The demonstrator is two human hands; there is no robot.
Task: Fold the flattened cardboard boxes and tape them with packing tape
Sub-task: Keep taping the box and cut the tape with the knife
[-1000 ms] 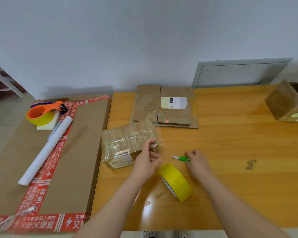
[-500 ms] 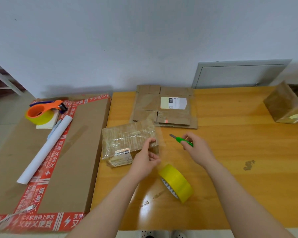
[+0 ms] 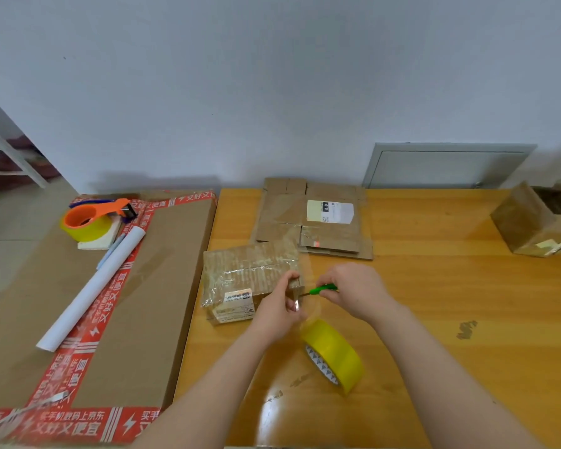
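The right hand (image 3: pixel 353 290) has come up off the worktop (image 3: pixel 450 303) with the green box cutter (image 3: pixel 323 289) it was reaching for a second ago. It grips the handle and points the blade at the clear strip of tape (image 3: pixel 297 303) running off the right end of the small taped box (image 3: pixel 250 277). The left hand (image 3: pixel 277 311) has not moved. It pinches that strip against the box's right end, keeping it taut.

The strip leads down to the yellow packing tape roll (image 3: pixel 334 354), lying on its side just in front of the hands. From where I stand the cut looks about to happen, which would finish this box.

Beyond it the flattened cardboard boxes (image 3: pixel 314 222) wait in a stack by the wall, and a folded box (image 3: pixel 528 222) sits far right. An orange tape dispenser (image 3: pixel 88 218) rests on the large carton (image 3: pixel 46 303) at left.
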